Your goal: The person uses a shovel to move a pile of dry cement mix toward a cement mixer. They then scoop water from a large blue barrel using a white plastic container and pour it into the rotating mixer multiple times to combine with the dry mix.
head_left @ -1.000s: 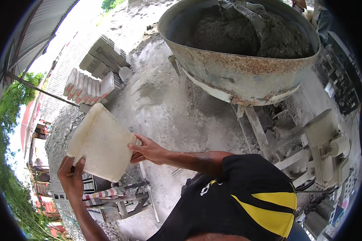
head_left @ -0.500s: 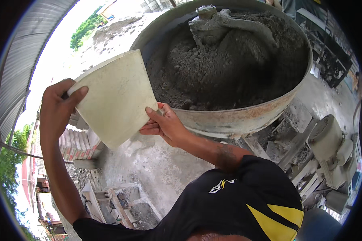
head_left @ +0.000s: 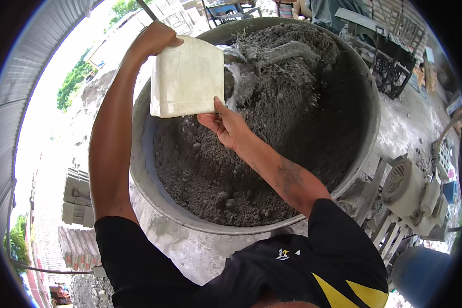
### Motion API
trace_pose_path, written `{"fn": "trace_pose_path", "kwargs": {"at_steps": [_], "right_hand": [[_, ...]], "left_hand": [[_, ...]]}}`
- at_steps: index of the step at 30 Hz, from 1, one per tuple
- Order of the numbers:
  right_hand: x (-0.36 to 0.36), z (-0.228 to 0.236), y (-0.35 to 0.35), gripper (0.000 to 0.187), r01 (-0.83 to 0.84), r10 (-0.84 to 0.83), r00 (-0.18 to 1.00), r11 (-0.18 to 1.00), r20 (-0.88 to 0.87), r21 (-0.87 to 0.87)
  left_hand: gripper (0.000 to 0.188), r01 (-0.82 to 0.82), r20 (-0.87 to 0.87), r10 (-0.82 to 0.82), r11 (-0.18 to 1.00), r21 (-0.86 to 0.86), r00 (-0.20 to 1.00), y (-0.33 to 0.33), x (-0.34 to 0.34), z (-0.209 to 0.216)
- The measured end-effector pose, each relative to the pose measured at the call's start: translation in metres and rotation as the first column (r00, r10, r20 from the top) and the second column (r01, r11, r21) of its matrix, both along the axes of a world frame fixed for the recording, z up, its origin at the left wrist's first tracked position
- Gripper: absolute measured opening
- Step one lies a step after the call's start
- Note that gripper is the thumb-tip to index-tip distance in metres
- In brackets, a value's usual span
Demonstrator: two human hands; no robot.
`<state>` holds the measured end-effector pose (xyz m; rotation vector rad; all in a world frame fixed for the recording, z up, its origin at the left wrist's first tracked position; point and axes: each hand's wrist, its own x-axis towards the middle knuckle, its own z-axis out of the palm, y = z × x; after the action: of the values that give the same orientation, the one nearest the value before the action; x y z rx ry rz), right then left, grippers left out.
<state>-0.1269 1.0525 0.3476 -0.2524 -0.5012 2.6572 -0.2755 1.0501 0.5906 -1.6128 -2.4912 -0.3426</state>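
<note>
Both my hands hold a cream plastic container tilted over a large round mixer pan. My left hand grips its upper edge, and my right hand pinches its lower right corner. Clear water spills from the container's far side, which is turned away from me. It falls on the grey, crumbly mix that fills much of the pan. Near the water, a mix-coated mixer arm shows, partly hidden by the container.
A dusty motor sits right of the pan, with a blue drum nearer me. Stacked blocks stand at left. Metal frames lie at the far right. A corrugated sheet rises along the left.
I have moved closer to the pan. Both hands have carried the container forward and right, over the pan, and tipped it; water now pours out. The mixer arm's position has shifted.
</note>
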Motion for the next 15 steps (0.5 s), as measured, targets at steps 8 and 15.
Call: {"fn": "trace_pose_path", "kwargs": {"at_steps": [8,15], "right_hand": [[-0.054,0.014,0.017,0.044,-0.014,0.011,0.998,0.999,-0.061,-0.041],[-0.079,0.022,-0.025,0.04,-0.071,0.053,0.993,0.983,-0.109,-0.167]], "left_hand": [[0.029,0.109,-0.215,-0.102,0.994,0.019,0.971,0.017,-0.049,0.008],[0.029,-0.145,-0.102,0.14,0.988,-0.045,0.985,-0.012,-0.06,0.024]]}}
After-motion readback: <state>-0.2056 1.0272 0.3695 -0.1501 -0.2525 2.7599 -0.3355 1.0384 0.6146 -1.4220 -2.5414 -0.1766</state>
